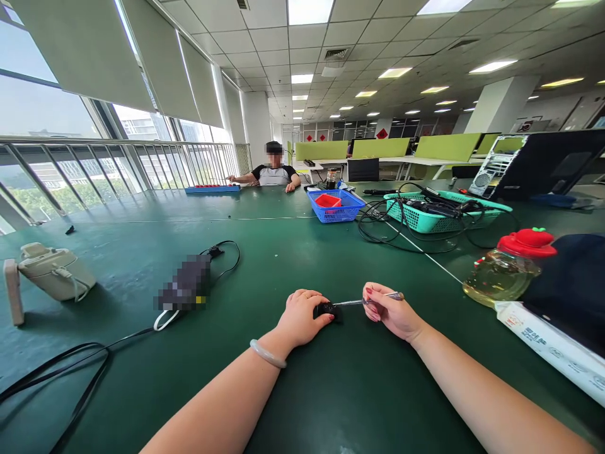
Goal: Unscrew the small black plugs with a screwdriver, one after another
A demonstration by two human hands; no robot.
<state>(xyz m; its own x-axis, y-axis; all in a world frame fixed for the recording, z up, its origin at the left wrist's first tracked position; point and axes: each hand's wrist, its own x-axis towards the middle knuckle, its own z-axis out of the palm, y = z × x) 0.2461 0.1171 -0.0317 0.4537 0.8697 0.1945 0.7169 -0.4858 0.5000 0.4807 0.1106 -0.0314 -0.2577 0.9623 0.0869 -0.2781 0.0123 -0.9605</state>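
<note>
My left hand (301, 316) presses down on a small black object (328, 309) lying on the green table (293, 252), fingers curled over its left side. My right hand (390, 310) grips a thin screwdriver (359, 301) with a clear handle, held nearly level. Its metal shaft points left and its tip meets the black object. A pale bangle sits on my left wrist. What the black object is exactly stays hidden under my fingers.
A blurred dark device (184, 285) with a black cable lies left of my hands; a beige bag (54, 271) sits farther left. A bottle with a red lid (508, 265), a white box (548, 343), a blue basket (336, 207) and a teal basket (439, 211) stand right. Another person (274, 173) sits far across.
</note>
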